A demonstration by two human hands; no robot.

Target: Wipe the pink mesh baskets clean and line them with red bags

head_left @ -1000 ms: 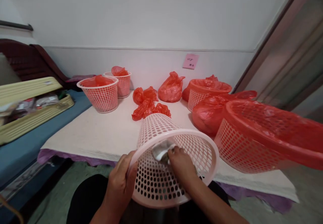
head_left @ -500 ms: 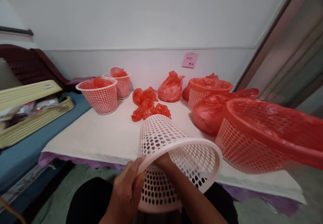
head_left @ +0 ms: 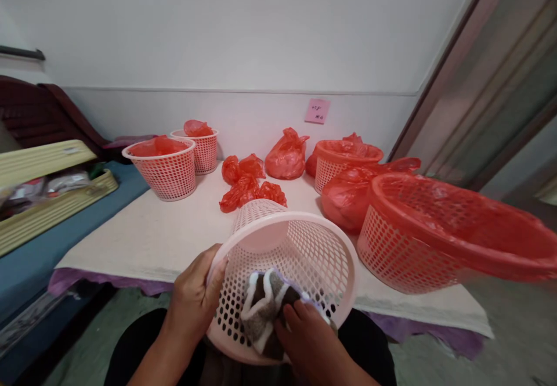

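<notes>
A pale pink perforated plastic wastebasket (head_left: 300, 246) lies tilted in front of me, its mouth toward me and its base over the table edge. My left hand (head_left: 198, 290) grips the rim on the left side, thumb on the inside. In the mouth of the basket, my right hand (head_left: 304, 328) has its fingers curled on a folded cloth (head_left: 265, 305), dark brown and grey with white fuzzy edging. Part of the cloth is hidden behind that hand.
On the white-covered table (head_left: 143, 241) are red-lined baskets at left (head_left: 167, 171) and right (head_left: 404, 241). Crumpled red bags (head_left: 243, 188) lie beyond my basket. A full red bag (head_left: 287, 155) stands by the wall. At far left is an open cream case (head_left: 52, 200).
My right hand has come back from deep inside the basket, and the cloth now shows in it. The basket's mouth has turned more toward me. My left hand stays on the rim.
</notes>
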